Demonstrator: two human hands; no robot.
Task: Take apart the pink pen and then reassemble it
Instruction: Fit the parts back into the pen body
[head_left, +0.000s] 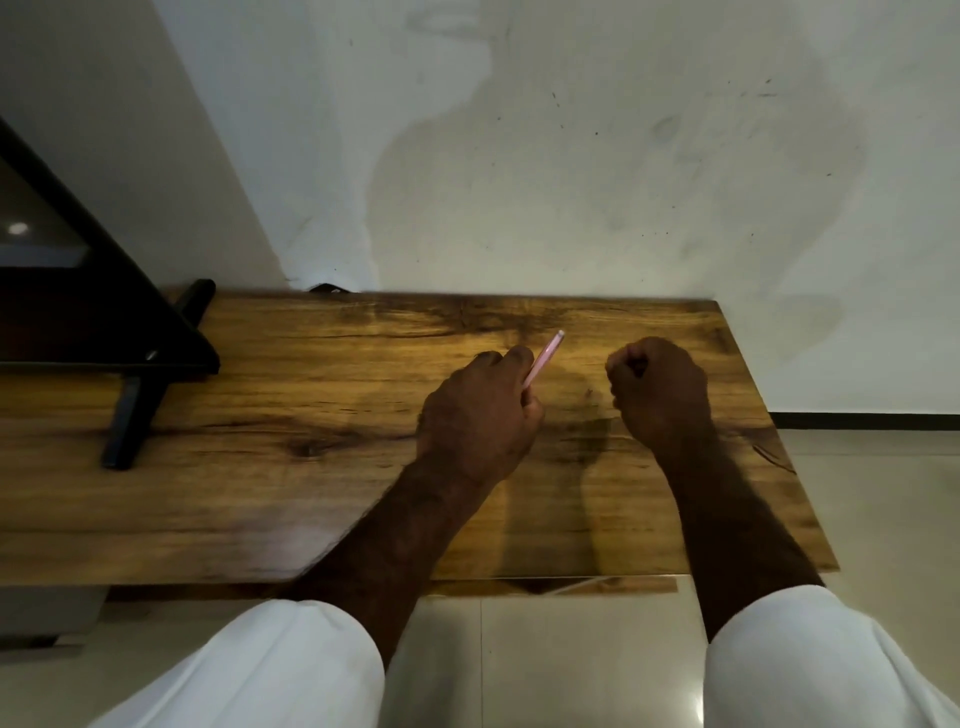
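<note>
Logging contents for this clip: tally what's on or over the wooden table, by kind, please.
Pink pen, held in the left hand: 1
Hands, counting the closed right hand: 2
Black-framed object with stand legs, at the table's left end: 1
Total: 4

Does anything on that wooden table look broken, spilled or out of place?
Nothing on the table looks spilled or broken. The left hand holds the pink pen tilted; the right hand is a closed fist apart from it. The only oddity is the wall, stained and scuffed behind the table.
</note>
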